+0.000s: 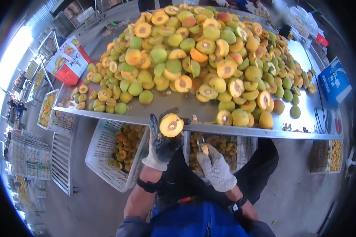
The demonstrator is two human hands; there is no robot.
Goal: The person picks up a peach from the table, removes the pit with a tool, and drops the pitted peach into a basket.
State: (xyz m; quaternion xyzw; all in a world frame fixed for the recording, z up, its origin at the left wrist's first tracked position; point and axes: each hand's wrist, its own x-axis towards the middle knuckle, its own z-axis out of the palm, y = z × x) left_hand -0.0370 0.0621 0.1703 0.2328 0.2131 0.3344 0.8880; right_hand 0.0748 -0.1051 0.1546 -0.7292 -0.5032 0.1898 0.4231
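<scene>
My left hand point(161, 145), in a dark-coated glove with a pale cuff, is closed around a peach half point(171, 125). The cut face, brown at its centre, is turned up toward me, just in front of the metal table point(146, 117). Lower and to the right, my right hand point(218, 170) wears a whitish knit glove. Its fingers grip a small tool point(203, 147) with a metal tip; its exact kind is hard to make out. Beyond both hands lies a large heap of whole and halved peaches point(186, 51).
Under the table edge stand a white crate point(95, 152) with peach pieces and another crate point(243, 152) behind my right hand. A red-and-white box point(69, 61) sits at the table's left, a blue box point(335, 81) at its right. Other people work at the far side.
</scene>
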